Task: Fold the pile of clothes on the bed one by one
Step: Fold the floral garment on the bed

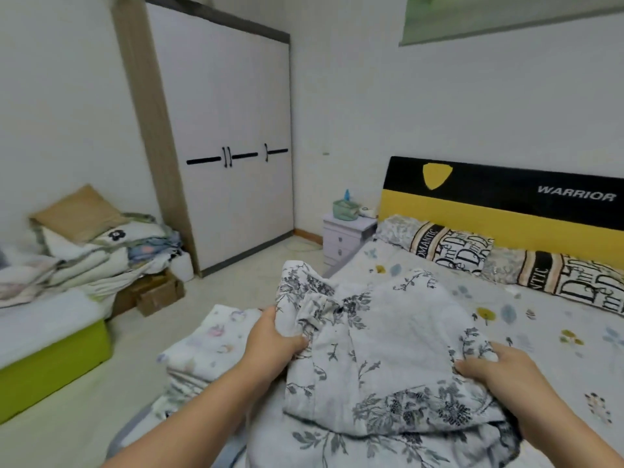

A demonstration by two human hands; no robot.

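Observation:
A white shirt with a grey floral print (378, 339) is held up over the near part of the bed (540, 319), its collar and a dark button facing me. My left hand (273, 339) grips the shirt's left edge near the collar. My right hand (499, 369) holds its right edge, fingers curled into the cloth. More of the same grey floral fabric (337, 447) lies bunched under the shirt at the bottom of the view. A stack of folded pale floral cloth (209, 346) sits on the bed's left corner, just left of my left hand.
Two lettered pillows (456, 248) lie against the yellow and black headboard (506, 204). A small nightstand (344, 238) stands at the bed's far left, a white wardrobe (229, 146) behind it. Bedding is piled (84, 251) on a green-sided bench at left, above cardboard boxes (158, 292).

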